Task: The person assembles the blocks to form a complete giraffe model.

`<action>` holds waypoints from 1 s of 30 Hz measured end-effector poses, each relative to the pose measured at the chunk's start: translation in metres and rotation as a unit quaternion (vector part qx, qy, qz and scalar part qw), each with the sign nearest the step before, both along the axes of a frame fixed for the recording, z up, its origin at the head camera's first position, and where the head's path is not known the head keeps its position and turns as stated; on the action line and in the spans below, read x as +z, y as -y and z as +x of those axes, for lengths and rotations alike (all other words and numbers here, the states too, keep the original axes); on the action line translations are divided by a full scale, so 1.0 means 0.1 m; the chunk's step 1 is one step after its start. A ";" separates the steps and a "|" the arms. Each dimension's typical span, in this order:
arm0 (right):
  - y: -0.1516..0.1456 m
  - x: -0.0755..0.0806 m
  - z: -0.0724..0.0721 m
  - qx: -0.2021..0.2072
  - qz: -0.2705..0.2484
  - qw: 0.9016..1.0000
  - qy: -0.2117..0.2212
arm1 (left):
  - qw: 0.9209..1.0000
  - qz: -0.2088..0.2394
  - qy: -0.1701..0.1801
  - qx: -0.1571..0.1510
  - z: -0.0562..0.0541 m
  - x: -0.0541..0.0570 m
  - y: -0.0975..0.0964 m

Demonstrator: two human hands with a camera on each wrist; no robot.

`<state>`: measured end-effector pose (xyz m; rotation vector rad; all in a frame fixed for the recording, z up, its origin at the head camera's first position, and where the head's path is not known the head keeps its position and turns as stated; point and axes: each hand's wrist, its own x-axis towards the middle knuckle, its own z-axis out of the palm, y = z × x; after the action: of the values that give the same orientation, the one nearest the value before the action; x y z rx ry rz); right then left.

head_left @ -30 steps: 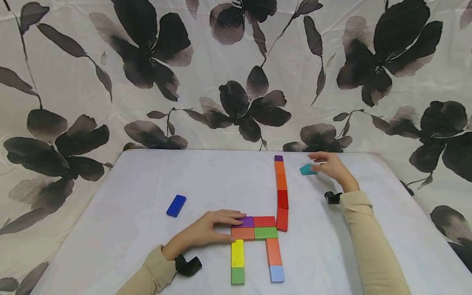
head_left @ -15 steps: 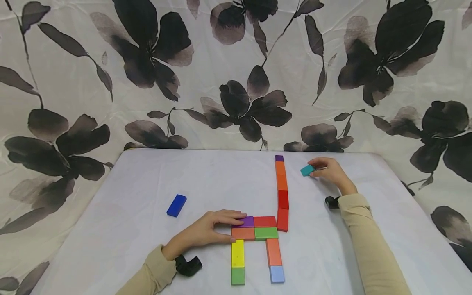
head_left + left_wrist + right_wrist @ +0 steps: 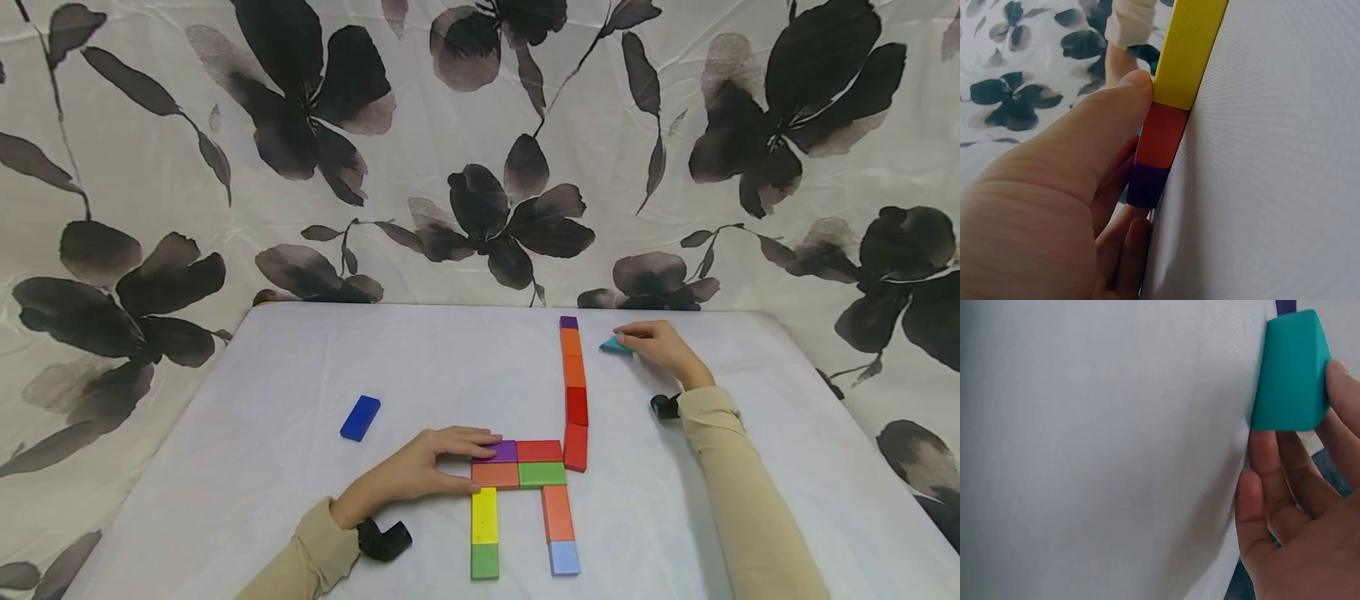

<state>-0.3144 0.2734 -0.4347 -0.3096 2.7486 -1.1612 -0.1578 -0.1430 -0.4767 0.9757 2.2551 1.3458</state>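
Observation:
My right hand (image 3: pixel 666 348) pinches a teal wedge-shaped block (image 3: pixel 1290 372) between thumb and fingers, low over the cloth at the far right. In the right wrist view its sloped side faces the thumb. My left hand (image 3: pixel 414 467) rests at the left end of a block figure, with fairly straight fingers. Its fingers touch the purple block (image 3: pixel 506 451), while the thumb tip lies by the corner where the orange block (image 3: pixel 495 476) meets the yellow block (image 3: pixel 484 517). Red (image 3: pixel 538 451) and green (image 3: pixel 542 474) blocks adjoin these on the right.
A column of red (image 3: pixel 576 407) and orange (image 3: pixel 572 371) blocks runs up to a small purple block (image 3: pixel 569 322). Two legs end in a green block (image 3: pixel 484 562) and a light blue block (image 3: pixel 563 558). A loose blue block (image 3: pixel 360 417) lies left on the white cloth.
My right hand has taken hold of the teal block, turned it and brought it slightly left, so a triangular outline now shows. The left hand has stayed in place.

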 end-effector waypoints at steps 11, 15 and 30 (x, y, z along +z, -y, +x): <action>0.15 -0.07 -0.10 -0.019 0.000 1.000 -0.010 | 1.000 -0.004 0.007 0.006 0.01 0.02 0.00; 0.18 -0.08 -0.14 -0.033 0.003 0.999 0.004 | 1.000 -0.005 0.009 0.007 0.01 0.02 0.00; 0.39 -0.04 -0.28 -0.059 -0.007 0.998 0.031 | 1.000 0.000 0.009 0.006 0.01 0.00 0.00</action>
<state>-0.3427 0.2342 -0.4388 -0.1133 2.7385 -1.1973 -0.1571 -0.1427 -0.4763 0.9473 2.2511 1.3541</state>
